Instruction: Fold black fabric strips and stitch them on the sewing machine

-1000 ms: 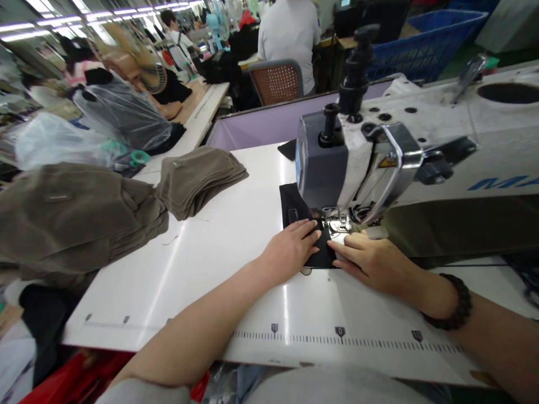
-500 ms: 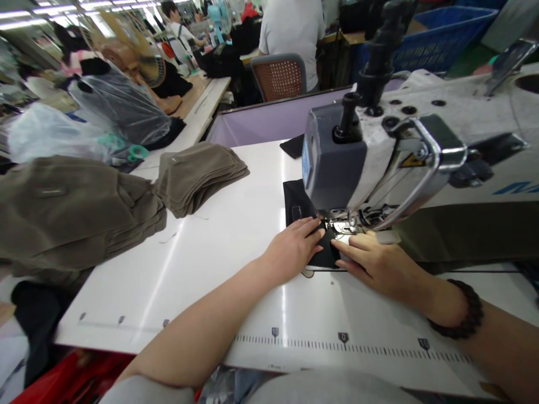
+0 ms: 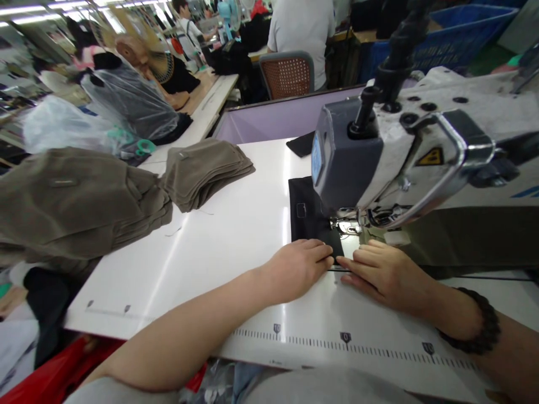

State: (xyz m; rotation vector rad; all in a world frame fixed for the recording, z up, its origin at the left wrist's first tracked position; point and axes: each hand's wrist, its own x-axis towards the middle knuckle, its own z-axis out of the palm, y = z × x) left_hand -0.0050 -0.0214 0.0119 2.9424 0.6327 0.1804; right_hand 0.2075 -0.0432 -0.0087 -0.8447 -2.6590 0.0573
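Note:
A black fabric piece (image 3: pixel 309 216) with a small stitched rectangle lies under the needle area of the sewing machine (image 3: pixel 345 151). My left hand (image 3: pixel 300 270) rests at its near edge, fingers together and curled over the near corner. From the other side, my right hand (image 3: pixel 389 276) has its index fingertip at that same corner, the other fingers bent and the thumb low beside the table surface. The presser foot (image 3: pixel 337 223) stands at the right edge of the fabric, just beyond both hands. A dark beaded bracelet is on my right wrist.
Stacks of brown-grey fabric pieces (image 3: pixel 206 171) lie to the left, with a larger stack (image 3: pixel 80 196) beside them. Another black piece (image 3: pixel 301 145) sits behind the machine head. Olive fabric (image 3: pixel 471 235) lies under the machine arm. A co-worker (image 3: pixel 301 33) sits ahead.
Both hands have shifted toward me, away from the presser foot, to the near edge of the black fabric. More of the fabric now shows. The view has swung slightly left.

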